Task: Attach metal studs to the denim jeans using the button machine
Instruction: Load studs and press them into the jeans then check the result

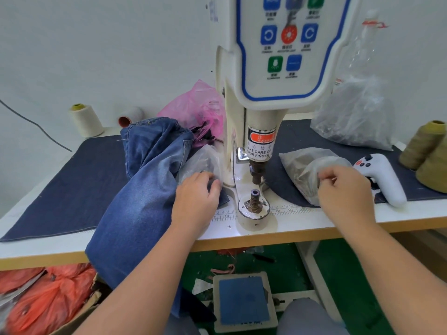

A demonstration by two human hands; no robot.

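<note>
The white button machine (271, 76) stands at the table's middle, its punch (257, 174) above the lower die (254, 201). Blue denim jeans (145, 194) lie left of it and hang over the front edge. My left hand (197, 197) rests at the jeans' right edge, fingers curled into a clear plastic bag (203, 160) beside the machine base. My right hand (343, 189) reaches into another clear bag (304, 170) on the right, fingertips pinched together inside it. What the fingertips hold is hidden. No stud shows on the die.
A dark denim mat (72, 189) covers the table. A white controller (379, 177) lies right of my right hand. Thread cones (85, 120) (425, 146), a pink bag (196, 105) and a large clear bag (355, 112) sit at the back. A foot pedal (244, 303) is below.
</note>
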